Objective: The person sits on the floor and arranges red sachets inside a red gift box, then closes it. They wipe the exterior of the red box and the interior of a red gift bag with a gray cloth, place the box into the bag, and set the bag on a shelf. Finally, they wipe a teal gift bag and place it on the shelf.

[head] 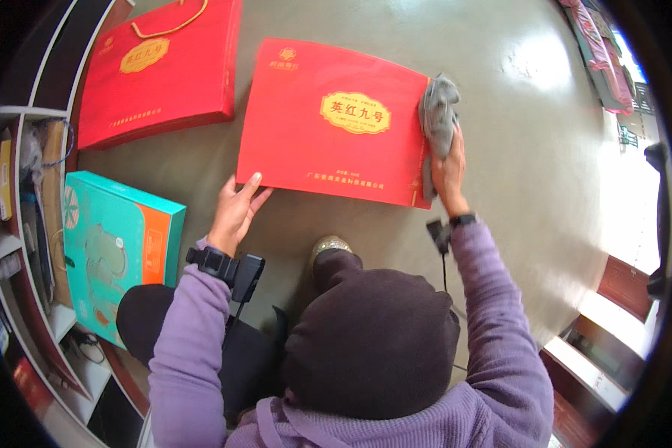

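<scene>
A flat red gift box (291, 129) with a yellow label and gold writing is in front of me, above the grey floor. My left hand (238, 207) grips its near left corner, thumb on top and fingers beneath. At the box's right side, my right hand (449, 168) holds a crumpled grey cloth (439, 112) against the edge. The cloth covers part of that side and hides some of my right fingers. Both wrists carry black straps with small devices.
A red gift bag (162, 84) with a gold cord handle lies at the upper left. Below it, a teal and orange box (117, 246) leans by a shelf unit (39, 224) filled with odds and ends. My shoe (330, 243) is on the floor (515, 185).
</scene>
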`<state>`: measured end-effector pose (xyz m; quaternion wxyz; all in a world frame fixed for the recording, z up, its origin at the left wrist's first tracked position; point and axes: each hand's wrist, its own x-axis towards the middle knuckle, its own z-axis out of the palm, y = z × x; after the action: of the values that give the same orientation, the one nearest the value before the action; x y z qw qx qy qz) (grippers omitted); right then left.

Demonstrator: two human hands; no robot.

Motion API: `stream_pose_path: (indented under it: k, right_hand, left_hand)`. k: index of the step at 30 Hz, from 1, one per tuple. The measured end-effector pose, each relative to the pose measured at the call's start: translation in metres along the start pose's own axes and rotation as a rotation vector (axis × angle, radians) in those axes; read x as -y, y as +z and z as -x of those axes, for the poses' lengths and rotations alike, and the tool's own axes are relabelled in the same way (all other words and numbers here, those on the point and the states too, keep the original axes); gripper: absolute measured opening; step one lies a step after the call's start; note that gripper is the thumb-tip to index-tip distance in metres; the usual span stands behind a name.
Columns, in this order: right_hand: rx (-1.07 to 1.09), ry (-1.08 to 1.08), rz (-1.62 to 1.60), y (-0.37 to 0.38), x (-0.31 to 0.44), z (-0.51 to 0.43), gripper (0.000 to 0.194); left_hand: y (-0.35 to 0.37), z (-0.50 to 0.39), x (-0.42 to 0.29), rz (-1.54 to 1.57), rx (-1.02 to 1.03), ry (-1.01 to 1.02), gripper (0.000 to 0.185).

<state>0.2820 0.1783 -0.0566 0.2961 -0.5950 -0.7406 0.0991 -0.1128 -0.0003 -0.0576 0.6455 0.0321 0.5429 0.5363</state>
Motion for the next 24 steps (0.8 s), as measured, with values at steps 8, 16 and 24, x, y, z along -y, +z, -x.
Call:
stream_pose_path:
  k: [8,16,24]
  right_hand:
    - [0.41,-0.433,-0.156,0.016,0.136,0.101,0.056]
    - [0.543,-1.156,0.26,0.103,0.233,0.101,0.024]
    - [0.758,-0.915,0.622,-0.016,0.089,0.112,0.053]
  left_hand:
    - [-0.008,-0.005,-0.002,-0.125,-0.025,-0.069,0.035]
    - [-0.033,-0.016,-0.024,-0.481,-0.024,-0.101,0.048]
    - [-0.021,-0.009,-0.031,-0.864,-0.1,0.14,0.059]
